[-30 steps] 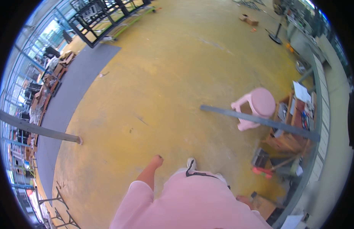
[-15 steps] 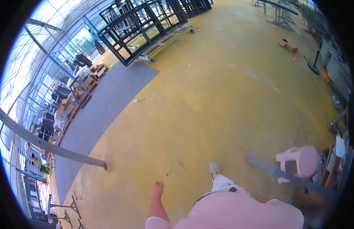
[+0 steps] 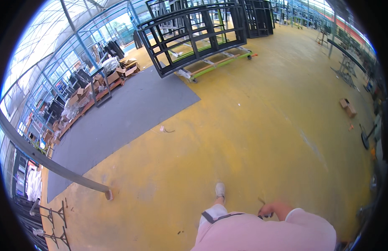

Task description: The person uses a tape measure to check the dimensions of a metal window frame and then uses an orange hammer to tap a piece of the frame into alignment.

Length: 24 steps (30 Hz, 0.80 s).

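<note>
My right hand (image 3: 268, 209) is in front of my pink shirt (image 3: 261, 234), right of my light shoe (image 3: 220, 190), above the yellow floor (image 3: 227, 146). Its fingers are curled. A thin brownish piece (image 3: 261, 201) shows at its fingertips and a small dark spot lies under them; I cannot make out what they are, or whether the hand grips them. My left hand is out of view.
A wheeled rack (image 3: 219, 62) with black frames stands ahead on the floor. Left are a grey mat (image 3: 131, 113), a slanting post (image 3: 76, 178), metal stands (image 3: 55, 221) and cartons on a pallet (image 3: 89, 100). A carton (image 3: 348, 108) and a black-based stand (image 3: 364, 138) lie right.
The view has turned right and moved forward. My left hand has gone out of view and my right hand has come in. The pink stool and blurred grey bar at right are gone from view.
</note>
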Available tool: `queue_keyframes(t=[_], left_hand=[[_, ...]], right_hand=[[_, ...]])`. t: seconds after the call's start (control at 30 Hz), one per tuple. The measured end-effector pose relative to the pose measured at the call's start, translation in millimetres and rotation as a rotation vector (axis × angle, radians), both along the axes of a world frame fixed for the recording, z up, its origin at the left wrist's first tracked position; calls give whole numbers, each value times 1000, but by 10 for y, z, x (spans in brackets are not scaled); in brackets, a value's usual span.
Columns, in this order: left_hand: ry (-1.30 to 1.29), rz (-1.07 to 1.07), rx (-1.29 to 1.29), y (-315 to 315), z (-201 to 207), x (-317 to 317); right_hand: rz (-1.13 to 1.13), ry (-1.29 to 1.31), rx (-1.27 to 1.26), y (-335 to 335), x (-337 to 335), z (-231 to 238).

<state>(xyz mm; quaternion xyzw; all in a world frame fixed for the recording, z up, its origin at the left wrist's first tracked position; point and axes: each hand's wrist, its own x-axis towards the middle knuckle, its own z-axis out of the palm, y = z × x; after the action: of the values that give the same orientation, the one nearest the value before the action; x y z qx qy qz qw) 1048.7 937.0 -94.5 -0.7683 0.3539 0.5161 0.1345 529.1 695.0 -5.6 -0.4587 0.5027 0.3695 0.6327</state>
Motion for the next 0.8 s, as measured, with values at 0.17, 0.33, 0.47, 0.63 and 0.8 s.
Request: queue_keyframes(t=[0.17, 0.33, 0.47, 0.63, 0.8], left_hand=[[4, -396, 3, -2145, -451, 429], [-455, -65, -594, -6010, 92, 835], [-112, 143, -862, -8791, 854, 817], [23, 108, -722, -10666, 1310, -474], [-18, 167, -189, -10623, 432, -314]], right_hand=[[-83, -123, -348, -1121, -88, -219], [-222, -67, -400, -2738, -29, 682], [-8, -326, -685, -4249, -123, 332], [-399, -413, -782, -6109, -691, -225], [-626, -339, -404, -8063, -1021, 852]])
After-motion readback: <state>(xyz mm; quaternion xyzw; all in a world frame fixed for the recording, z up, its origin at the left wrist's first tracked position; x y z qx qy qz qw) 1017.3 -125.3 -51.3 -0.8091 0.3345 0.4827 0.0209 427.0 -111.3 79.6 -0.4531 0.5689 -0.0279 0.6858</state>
